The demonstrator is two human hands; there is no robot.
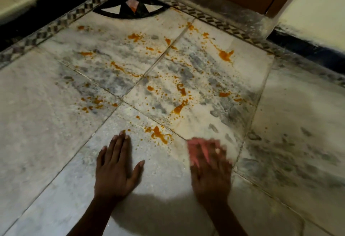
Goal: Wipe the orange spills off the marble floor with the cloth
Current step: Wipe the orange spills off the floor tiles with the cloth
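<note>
Right hand is pressing the pink cloth flat on the marble floor, fingers spread; left hand is bracing open-palmed, empty; nearest orange spills are lying just ahead-left, so sweeping through them with even pressure is looking wisest.

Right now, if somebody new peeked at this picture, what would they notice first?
The orange spills jump out first, splattered across the middle of the pale marble floor. Next comes the pink cloth at the lower right, blurred under the right hand, while the left hand lies flat on the floor just short of the nearest splash. Far back in the corner sits a black triangle pattern.
</note>
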